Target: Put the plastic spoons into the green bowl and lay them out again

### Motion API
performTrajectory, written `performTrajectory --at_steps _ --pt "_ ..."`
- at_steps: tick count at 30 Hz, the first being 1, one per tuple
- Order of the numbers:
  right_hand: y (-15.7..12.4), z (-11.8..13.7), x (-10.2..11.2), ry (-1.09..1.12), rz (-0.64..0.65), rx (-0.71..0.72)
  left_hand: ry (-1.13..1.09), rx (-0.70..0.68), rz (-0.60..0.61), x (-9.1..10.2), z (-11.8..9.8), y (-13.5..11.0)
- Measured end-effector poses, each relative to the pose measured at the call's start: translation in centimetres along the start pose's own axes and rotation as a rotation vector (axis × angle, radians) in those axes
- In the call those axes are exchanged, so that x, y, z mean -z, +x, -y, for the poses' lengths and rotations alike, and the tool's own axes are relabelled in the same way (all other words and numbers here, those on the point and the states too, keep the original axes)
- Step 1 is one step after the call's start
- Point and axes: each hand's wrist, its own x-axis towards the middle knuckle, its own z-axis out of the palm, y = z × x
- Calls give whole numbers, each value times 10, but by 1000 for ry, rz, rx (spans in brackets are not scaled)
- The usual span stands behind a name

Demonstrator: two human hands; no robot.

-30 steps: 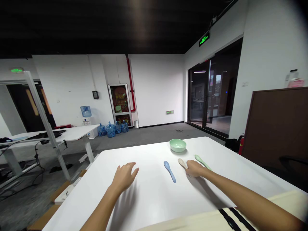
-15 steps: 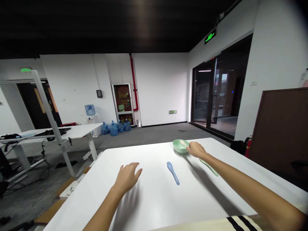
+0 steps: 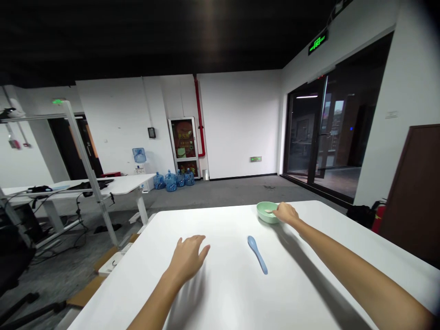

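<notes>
The fingers of my right hand point(image 3: 287, 214) are clenched on a beige spoon point(image 3: 270, 211), of which only the tip shows, poking over the rim of the mint-green bowl point(image 3: 264, 216) at the far side of the white tabletop point(image 3: 223, 293). My left hand point(image 3: 187, 259) lies flat, fingers released and spread, grasping nothing. A blue spoon point(image 3: 257, 254) lies between my hands. The green sign point(image 3: 317, 42) overhead is too blurred to read.

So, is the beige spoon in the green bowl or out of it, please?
In: the beige spoon has its tip inside the green bowl, handle in the right hand.
</notes>
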Motion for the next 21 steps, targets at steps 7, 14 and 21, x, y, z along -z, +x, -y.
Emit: performTrajectory --at_steps 7,14,21 --pt "13 -2 -16 1 42 -26 3 9 1 -1 0 4" --pt "15 -1 -21 -4 83 -34 7 10 -7 -1 0 3" --pt "4 -3 -10 5 72 5 -4 14 0 1 -1 1"
